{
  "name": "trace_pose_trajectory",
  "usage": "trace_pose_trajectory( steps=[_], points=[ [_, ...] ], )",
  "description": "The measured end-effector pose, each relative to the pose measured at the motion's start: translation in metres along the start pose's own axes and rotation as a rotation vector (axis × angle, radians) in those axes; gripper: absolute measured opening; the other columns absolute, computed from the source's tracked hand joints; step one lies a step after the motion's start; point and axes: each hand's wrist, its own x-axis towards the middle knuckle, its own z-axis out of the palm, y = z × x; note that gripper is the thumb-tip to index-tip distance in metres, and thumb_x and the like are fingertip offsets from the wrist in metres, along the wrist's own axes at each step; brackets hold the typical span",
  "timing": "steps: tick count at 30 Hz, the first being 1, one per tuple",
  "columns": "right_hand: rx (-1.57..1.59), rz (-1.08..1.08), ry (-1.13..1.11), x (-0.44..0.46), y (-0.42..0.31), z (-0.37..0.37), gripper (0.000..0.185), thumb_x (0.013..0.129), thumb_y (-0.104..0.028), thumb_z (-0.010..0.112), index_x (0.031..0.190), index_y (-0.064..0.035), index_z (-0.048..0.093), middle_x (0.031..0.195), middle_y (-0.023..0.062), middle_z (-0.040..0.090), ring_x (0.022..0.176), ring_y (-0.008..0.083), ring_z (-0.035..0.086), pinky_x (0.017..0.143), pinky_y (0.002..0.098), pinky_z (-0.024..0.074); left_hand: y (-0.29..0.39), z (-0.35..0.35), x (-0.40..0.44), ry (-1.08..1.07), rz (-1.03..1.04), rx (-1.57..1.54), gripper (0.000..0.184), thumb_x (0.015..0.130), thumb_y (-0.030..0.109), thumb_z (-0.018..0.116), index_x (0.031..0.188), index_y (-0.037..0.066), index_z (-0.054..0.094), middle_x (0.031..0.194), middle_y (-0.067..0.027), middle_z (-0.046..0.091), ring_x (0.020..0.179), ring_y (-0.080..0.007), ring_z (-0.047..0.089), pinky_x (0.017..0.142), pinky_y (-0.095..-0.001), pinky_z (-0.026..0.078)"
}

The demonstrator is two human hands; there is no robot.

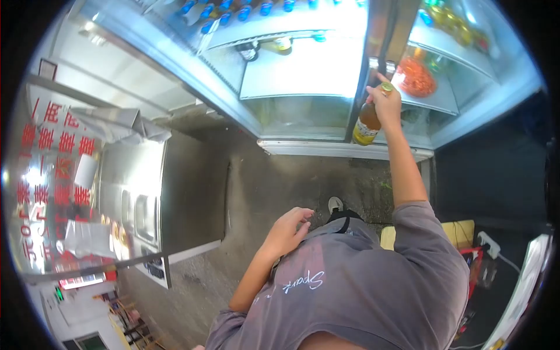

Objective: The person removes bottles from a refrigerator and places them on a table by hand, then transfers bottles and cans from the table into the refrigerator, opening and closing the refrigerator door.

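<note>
My right hand [387, 109] is closed round the neck of an amber glass bottle [366, 128] with a yellow label and a yellow-green cap. The bottle hangs tilted in front of the middle door frame [379, 41] of a glass-front fridge. A finger of that hand reaches up to the frame; whether it touches is unclear. Near my waist, my left hand [289, 230] holds nothing, its fingers loosely bent and apart. Inside the fridge, a dark bottle [248, 51] and a yellow-labelled bottle [283, 44] lie on a white shelf [300, 76].
Several blue-capped bottles [266, 8] line the upper fridge shelf. Behind the right door sits a bag of orange-red food [417, 79]. A steel counter [131, 192] with a glass screen stands at my left. At my right are a wooden board [458, 234] and a white power strip [489, 244].
</note>
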Motion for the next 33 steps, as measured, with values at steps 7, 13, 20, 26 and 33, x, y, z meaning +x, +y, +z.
trace_pose_trajectory(
  steps=[7,13,20,26,33],
  points=[
    [0.030,0.020,-0.033,0.010,-0.003,0.005,0.064,0.086,-0.009,0.072,0.140,0.0133,0.047,0.067,0.0014,0.062,0.062,0.0107,0.059,0.061,0.0231,0.0440,-0.012,0.001,-0.014,0.044,-0.028,-0.003,0.032,0.093,0.007,0.063,0.124,0.000,0.061,0.113,-0.0140,0.067,0.099,-0.0254,0.068,0.088,-0.0365,0.054],
    [-0.011,0.059,-0.024,0.014,-0.005,0.005,0.051,0.085,-0.008,0.067,0.133,0.0065,0.058,0.064,0.0021,0.060,0.057,0.0124,0.058,0.057,0.0249,0.0429,-0.009,-0.008,-0.032,0.098,0.019,-0.042,0.033,0.092,0.006,0.062,0.124,0.000,0.061,0.112,-0.0136,0.067,0.098,-0.0248,0.068,0.088,-0.0361,0.054],
    [-0.180,0.021,-0.110,-0.009,-0.007,-0.007,0.061,0.083,-0.008,0.069,0.140,0.0081,0.053,0.062,0.0034,0.061,0.056,0.0121,0.058,0.055,0.0272,0.0443,-0.034,-0.018,-0.067,0.140,0.056,-0.062,0.034,0.092,0.006,0.062,0.125,0.000,0.061,0.112,-0.0135,0.067,0.099,-0.0244,0.068,0.087,-0.0357,0.054],
    [-0.041,0.100,-0.157,-0.121,-0.030,-0.021,0.065,0.082,-0.004,0.071,0.142,0.0089,0.050,0.061,0.0019,0.059,0.053,0.0108,0.055,0.052,0.0254,0.0402,-0.043,-0.043,-0.078,0.159,0.118,-0.059,0.031,0.092,0.004,0.063,0.123,0.000,0.061,0.110,-0.0136,0.067,0.096,-0.0241,0.067,0.085,-0.0349,0.053],
    [-0.024,0.176,-0.460,-0.223,-0.089,-0.030,0.048,0.080,0.001,0.066,0.127,0.0059,0.063,0.064,0.0023,0.061,0.058,0.0123,0.060,0.060,0.0254,0.0458,-0.026,-0.070,-0.079,0.219,0.357,-0.072,0.031,0.091,-0.001,0.062,0.121,0.001,0.062,0.111,-0.0121,0.065,0.093,-0.0212,0.066,0.082,-0.0328,0.053]
  ],
)
